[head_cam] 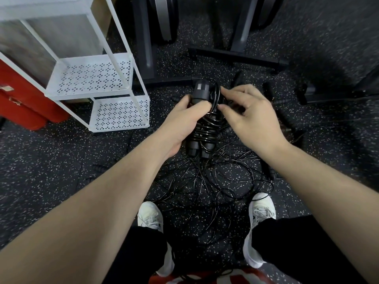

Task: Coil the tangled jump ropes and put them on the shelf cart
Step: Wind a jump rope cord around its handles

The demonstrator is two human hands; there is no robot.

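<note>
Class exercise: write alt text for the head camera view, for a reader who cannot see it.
A person's left hand grips a coiled black jump rope by its handles while the right hand pinches its cord. More tangled ropes lie on the speckled floor; a white shelf cart stands to the left.

Left hand (180,121) grips a coiled jump rope (205,124), black cord wound around its handles, held upright above the floor. Right hand (249,117) pinches the cord at the top of the bundle with thumb and fingers. Below, tangled ropes (215,181) spread across the speckled floor (61,160), between two white shoes (151,217). White shelf cart (98,78) stands at upper left, perforated trays bare. Red box (18,95) sits behind it. Dark equipment legs (235,54) sit beyond the hands.
</note>
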